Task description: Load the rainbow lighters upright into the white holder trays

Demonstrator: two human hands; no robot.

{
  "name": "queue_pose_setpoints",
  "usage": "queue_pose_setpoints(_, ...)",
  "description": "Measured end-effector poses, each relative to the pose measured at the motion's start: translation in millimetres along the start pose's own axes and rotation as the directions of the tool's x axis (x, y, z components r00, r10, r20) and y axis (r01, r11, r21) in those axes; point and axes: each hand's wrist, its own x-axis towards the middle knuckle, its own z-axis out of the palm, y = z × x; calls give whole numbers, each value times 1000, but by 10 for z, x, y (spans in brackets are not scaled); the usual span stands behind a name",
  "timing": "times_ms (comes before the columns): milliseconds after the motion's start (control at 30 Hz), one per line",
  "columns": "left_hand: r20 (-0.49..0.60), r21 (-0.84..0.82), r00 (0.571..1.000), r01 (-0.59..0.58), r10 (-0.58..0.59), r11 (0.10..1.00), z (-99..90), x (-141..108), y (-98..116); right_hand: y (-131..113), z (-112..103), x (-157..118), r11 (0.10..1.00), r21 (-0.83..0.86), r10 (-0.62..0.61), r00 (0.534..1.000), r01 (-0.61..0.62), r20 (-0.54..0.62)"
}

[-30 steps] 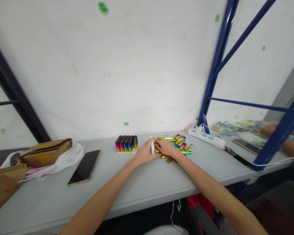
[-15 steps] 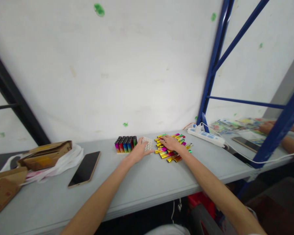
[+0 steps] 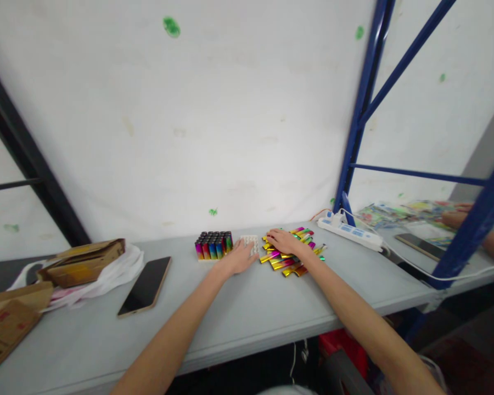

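Two bare hands work side by side at a grey table (image 3: 251,307) set against a white wall (image 3: 230,109). The left hand (image 3: 239,258) lies over a white tray (image 3: 252,240) with its fingers extended, though whether they grip it cannot be told. Just to the right, the right hand (image 3: 284,241) rests on a loose pile of shiny, many-coloured pieces (image 3: 280,264), fingers bent over them; whether they grasp one cannot be seen. The tray sits between that pile and a block of upright, black-topped rainbow cylinders (image 3: 214,248). Farther left lie a dark-screened phone (image 3: 145,286), a white plastic bag (image 3: 123,269) and an open cardboard box (image 3: 82,269). At right, a white power strip (image 3: 349,233) lies near a blue metal frame (image 3: 356,123).
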Motion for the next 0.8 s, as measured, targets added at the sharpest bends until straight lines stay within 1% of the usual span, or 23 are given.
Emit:
queue_pose_setpoints(67,3,69,1000,-5,4,998,8,103,6,13,-26,-8,1000,5,10,1000,-10,-14)
queue_pose_setpoints(133,-5,113,999,-32,33,993,18,237,23,36,-51,-35,999,-10,31,999,-31,-36)
queue_pose_setpoints(267,15,127,995,-96,95,987,15,522,36,89,-82,-102,998,-37,56,998,-58,-39)
queue_pose_setpoints(400,31,143,996,-89,86,986,-37,680,14,96,-88,-142,998,-8,58,998,-58,-25)
queue_pose_setpoints(533,10,144,999,-44,43,989,-119,689,47,56,-101,-155,997,-10,74,997,-74,-19)
queue_pose_setpoints(600,-21,144,1000,-10,13,990,-151,670,115,31,-113,-159,996,-18,82,996,-82,-20)
queue_pose_setpoints(667,-61,145,998,27,-18,989,-182,643,228,10,-123,-162,996,-23,88,996,-88,-18)
queue_pose_setpoints(733,-119,144,992,58,-41,988,-241,593,372,1,-123,-164,996,-28,86,996,-86,-21)
queue_pose_setpoints(767,-165,142,985,73,-49,987,-292,551,445,2,-119,-165,996,-32,82,996,-83,-22)
queue_pose_setpoints(800,-254,120,967,58,-26,991,-361,492,511,6,-111,-164,996,-32,78,997,-79,-23)
